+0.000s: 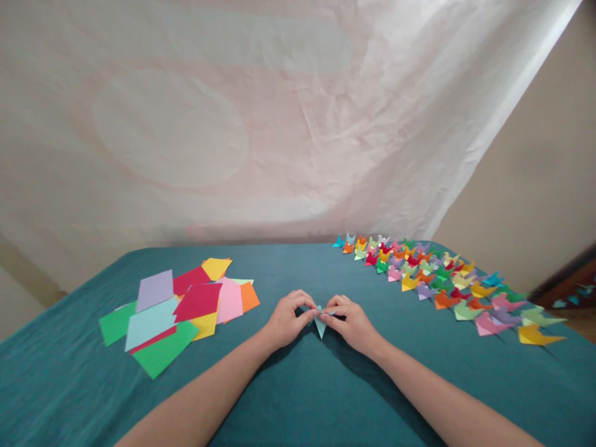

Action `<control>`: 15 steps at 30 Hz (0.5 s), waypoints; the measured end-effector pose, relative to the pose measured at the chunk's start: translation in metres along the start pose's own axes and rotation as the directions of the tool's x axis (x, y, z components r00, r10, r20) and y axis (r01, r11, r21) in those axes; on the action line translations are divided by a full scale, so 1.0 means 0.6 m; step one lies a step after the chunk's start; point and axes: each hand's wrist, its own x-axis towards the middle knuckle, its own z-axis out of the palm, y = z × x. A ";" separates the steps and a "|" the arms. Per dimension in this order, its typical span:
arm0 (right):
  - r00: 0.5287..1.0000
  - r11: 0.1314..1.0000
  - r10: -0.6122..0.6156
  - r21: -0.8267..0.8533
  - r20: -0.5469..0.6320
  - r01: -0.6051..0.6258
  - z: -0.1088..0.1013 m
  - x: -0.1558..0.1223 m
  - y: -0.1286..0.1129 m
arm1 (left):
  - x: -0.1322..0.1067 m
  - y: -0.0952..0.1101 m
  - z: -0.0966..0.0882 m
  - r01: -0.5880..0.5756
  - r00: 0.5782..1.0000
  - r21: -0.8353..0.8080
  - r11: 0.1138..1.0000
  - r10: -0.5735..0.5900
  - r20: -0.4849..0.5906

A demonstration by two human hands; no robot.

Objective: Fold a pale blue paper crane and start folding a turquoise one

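Observation:
A small piece of folded light blue paper [321, 326] is held between my two hands above the table, its pointed end hanging down. My left hand [289, 316] pinches it from the left with thumb and fingers closed. From the right, my right hand [352, 323] grips it in the same kind of pinch. The fingertips cover the upper part of the paper, so its exact folds there are hard to make out.
Loose coloured paper sheets [161, 329] lie overlapping on the left of the teal-covered table [288, 397]. Several rows of folded paper birds [412, 282] stand along the right side. Behind the table hangs a pale cloth [261, 124].

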 end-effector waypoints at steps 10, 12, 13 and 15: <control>0.999 0.999 0.034 0.019 0.030 -0.035 -0.003 0.000 -0.001 | 0.001 0.003 -0.001 -0.001 1.000 -0.005 1.000 0.001 -0.011; 0.999 0.999 0.037 0.026 0.029 -0.038 -0.004 0.000 -0.001 | 0.002 0.004 -0.001 0.003 1.000 -0.004 1.000 -0.003 -0.015; 0.999 0.999 0.038 0.029 0.028 -0.038 -0.004 -0.001 -0.001 | 0.002 0.004 -0.001 0.004 1.000 -0.006 1.000 -0.004 -0.016; 0.999 0.998 0.041 0.037 0.023 -0.041 -0.004 -0.001 -0.001 | 0.002 0.005 -0.001 0.003 1.000 -0.015 1.000 -0.004 -0.017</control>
